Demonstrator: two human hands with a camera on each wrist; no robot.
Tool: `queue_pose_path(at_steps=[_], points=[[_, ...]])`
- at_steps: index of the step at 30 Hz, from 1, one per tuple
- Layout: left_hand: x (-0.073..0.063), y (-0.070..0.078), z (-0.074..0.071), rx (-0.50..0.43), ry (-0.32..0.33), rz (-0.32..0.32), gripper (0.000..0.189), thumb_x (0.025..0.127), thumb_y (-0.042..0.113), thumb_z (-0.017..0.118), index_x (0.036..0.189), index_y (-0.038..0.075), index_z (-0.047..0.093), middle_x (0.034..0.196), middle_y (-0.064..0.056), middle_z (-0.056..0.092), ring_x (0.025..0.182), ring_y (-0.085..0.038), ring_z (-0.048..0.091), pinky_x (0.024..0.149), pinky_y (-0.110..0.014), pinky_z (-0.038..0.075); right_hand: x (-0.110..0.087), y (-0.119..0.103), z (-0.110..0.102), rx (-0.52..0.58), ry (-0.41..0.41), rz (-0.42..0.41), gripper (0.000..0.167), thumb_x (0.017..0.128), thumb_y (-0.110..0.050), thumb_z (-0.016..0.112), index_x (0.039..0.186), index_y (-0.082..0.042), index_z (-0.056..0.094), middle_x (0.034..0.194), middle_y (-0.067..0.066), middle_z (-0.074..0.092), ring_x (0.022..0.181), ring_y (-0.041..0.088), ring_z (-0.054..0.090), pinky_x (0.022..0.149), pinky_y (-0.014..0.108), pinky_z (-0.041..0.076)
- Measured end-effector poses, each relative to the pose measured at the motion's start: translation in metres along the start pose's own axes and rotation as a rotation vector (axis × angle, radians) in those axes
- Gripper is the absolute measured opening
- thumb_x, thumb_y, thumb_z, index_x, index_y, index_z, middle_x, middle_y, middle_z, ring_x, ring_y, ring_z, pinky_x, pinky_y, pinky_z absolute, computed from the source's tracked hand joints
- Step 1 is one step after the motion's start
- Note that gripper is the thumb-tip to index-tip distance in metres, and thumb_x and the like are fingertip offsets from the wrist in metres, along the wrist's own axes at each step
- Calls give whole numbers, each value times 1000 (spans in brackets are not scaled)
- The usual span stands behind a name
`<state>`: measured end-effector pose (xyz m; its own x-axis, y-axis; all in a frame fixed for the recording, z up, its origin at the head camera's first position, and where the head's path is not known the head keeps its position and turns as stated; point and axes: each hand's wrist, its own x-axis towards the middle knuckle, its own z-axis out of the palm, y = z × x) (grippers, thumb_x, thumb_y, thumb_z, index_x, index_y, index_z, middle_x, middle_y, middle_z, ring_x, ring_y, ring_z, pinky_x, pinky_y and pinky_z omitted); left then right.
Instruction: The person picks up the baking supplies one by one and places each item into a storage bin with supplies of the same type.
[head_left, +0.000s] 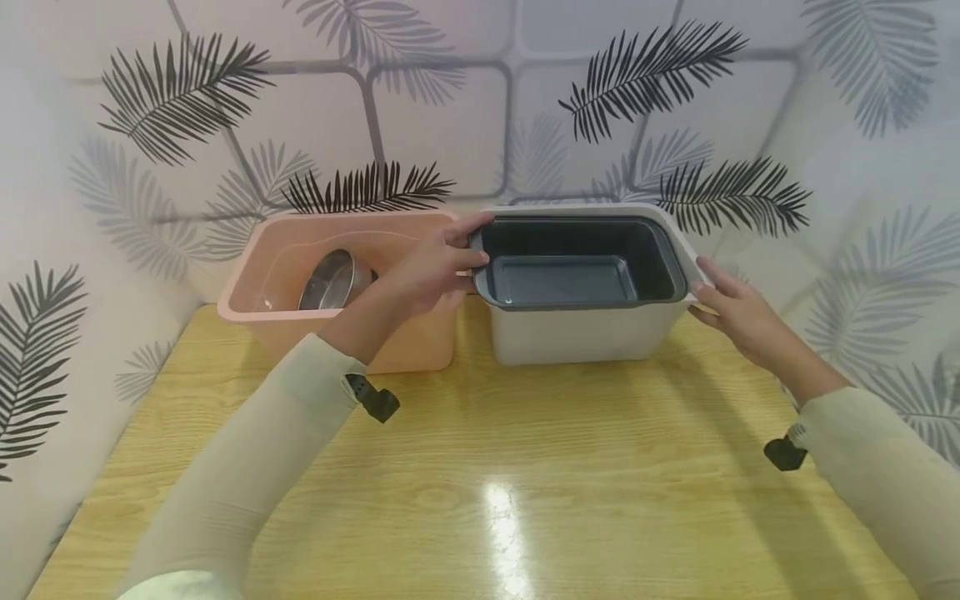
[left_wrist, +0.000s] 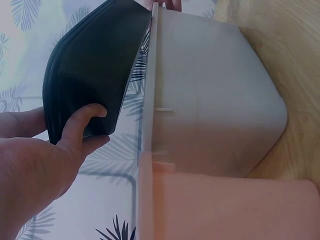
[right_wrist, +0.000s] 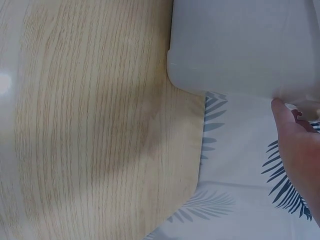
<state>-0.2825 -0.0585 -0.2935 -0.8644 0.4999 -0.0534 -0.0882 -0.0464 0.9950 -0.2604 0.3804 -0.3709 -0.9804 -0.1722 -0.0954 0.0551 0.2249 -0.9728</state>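
Note:
A dark grey loaf pan (head_left: 566, 279) sits tilted over the white bin (head_left: 577, 337), its left end raised above the rim. My left hand (head_left: 431, 271) grips that raised end, with thumb and fingers around the pan wall (left_wrist: 95, 75) in the left wrist view. Over at the bin's right end, my right hand (head_left: 738, 317) holds the rim close to the pan's lower end. In the right wrist view, the right hand's fingers (right_wrist: 282, 112) touch the bin's outer side near its edge; part of this grip is hidden.
Left of the white bin stands a peach bin (head_left: 247, 275) with a round metal bowl (head_left: 330, 282) tilted inside. Both stand at the back of a wooden table (head_left: 450, 475), before a leaf-patterned wall covering (head_left: 450, 108).

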Motion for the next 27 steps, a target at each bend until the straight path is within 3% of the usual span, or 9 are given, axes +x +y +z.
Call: queue_pose_path(at_steps=[4, 9, 17, 22, 27], points=[[15, 4, 2, 6, -4, 1, 67, 102, -5, 48, 161, 20, 28, 158, -13, 39, 133, -35, 50, 94, -36, 57, 0, 1, -1, -6, -6, -4, 77, 106, -31, 50, 163, -15, 0, 169, 3, -13, 154, 32, 13, 109, 24, 40], [33, 4, 5, -5, 6, -23, 66, 102, -4, 49, 160, 22, 31, 160, -13, 37, 140, -34, 46, 110, -50, 47, -2, 1, 0, 0, -11, -11, 77, 107, -30, 50, 163, -13, 0, 169, 5, -15, 154, 36, 10, 111, 28, 38], [59, -6, 4, -36, 14, -25, 67, 100, -10, 47, 160, 16, 31, 162, -16, 32, 142, -39, 42, 113, -55, 42, -4, 0, 0, 1, -8, -1, 78, 106, -32, 50, 163, -16, -1, 169, 10, -12, 154, 38, 8, 117, 40, 28], [72, -13, 4, 4, 22, -40, 67, 100, -11, 46, 160, 13, 29, 162, -18, 31, 142, -39, 41, 113, -55, 41, -4, 1, -1, 18, -2, -3, 76, 107, -29, 50, 163, -16, -1, 169, 14, -11, 154, 39, 7, 116, 38, 29], [82, -21, 4, -26, 50, -70, 67, 98, -13, 45, 159, 12, 31, 159, -22, 34, 140, -41, 44, 113, -53, 42, -3, 2, 0, 56, -10, -40, 76, 107, -25, 50, 162, -13, -1, 168, 17, -10, 153, 41, 6, 114, 36, 31]])
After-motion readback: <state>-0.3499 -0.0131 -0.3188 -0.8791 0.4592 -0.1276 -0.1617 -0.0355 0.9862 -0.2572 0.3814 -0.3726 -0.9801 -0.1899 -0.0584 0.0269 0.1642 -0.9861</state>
